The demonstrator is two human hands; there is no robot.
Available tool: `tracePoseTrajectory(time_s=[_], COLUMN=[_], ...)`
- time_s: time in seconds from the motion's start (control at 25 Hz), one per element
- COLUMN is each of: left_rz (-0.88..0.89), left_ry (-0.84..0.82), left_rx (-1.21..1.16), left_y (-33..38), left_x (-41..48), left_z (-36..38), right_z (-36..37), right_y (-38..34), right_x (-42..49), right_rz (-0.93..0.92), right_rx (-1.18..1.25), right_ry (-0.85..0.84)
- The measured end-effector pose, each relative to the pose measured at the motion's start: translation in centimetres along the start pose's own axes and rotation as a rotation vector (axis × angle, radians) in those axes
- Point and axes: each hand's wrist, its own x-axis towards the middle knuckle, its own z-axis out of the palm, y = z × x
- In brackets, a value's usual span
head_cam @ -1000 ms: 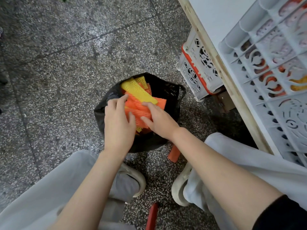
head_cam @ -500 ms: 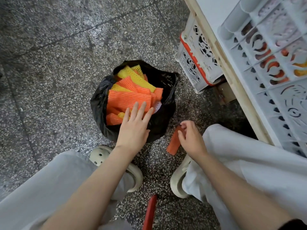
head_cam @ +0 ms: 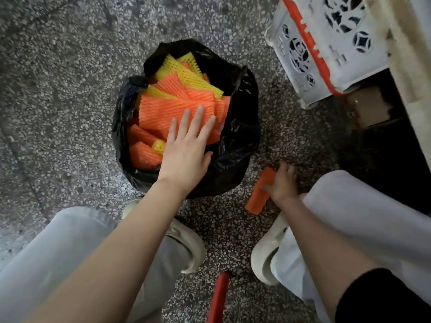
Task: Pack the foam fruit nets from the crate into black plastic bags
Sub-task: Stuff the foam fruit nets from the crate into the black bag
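Orange and yellow foam nets (head_cam: 172,106) fill the black plastic bag (head_cam: 243,127), which stands open on the speckled stone floor (head_cam: 58,89) in the upper middle of the frame. The left hand (head_cam: 186,148) lies flat on the top orange sheet, fingers straight and spread, its palm over the bag's near rim. This reads as pressing the springy stack down so that it does not rise out of the mouth, and perhaps as steadying a soft bag with no stiffness of its own.

To the lower right of the bag, the right hand (head_cam: 283,183) is down at the floor, fingers curled round the upper end of a stray orange net (head_cam: 257,197). Whether the net's lower end rests on the floor or hangs just off it, I cannot tell. It lies outside the bag, just beside it, so it is likely a dropped piece meant to join the others.

Pale shoes (head_cam: 186,243) flank the bag, which puts it between the feet and within reach of both hands. A white crate (head_cam: 326,54) with an orange band sits at the upper right; its contents do not show. The bag looks nearly full.
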Motion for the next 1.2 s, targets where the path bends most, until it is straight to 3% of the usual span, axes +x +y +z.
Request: tracePoseTrajectory(time_s=[0.32,0.48,0.68,0.8,0.92,1.08,1.2], left_rz=[-0.017,-0.038,-0.097,-0.112,-0.048,-0.086,-0.243], left_ry=[-0.051,-0.086,-0.199,-0.112,0.053,0.223,0.427], left_rx=[-0.024,-0.027,-0.059,-0.356,-0.792,-0.858,-0.899], left_y=[0.5,0.9,0.5,0.1,0.9,1.8,0.7], left_x=[-0.2,-0.9,-2.9,-4.2,-5.5,-6.1,-5.7], left_z=[0.1,-1.1,-3.4,-4.8,-7.3,-9.1,-9.9], right_z=[-1.6,-6.5,-12.2,-14.4,-15.3,-16.0,-16.5], right_y=[-0.5,-3.1,-7.4,-9.6,-12.1,-14.8,-16.1], right_x=[-0.5,-1.7,-5.3,-9.1,-12.1,-13.6,-12.1], right_rz=[-0.171,-0.262,-0.364,-0.510,-0.675,-0.768,-0.611], right_rx=[-0.113,-0.010,0.334,0.357,0.357,0.375,0.578], right_ry=[0.009,0.184,0.441,0.534,0.338,0.102,0.047])
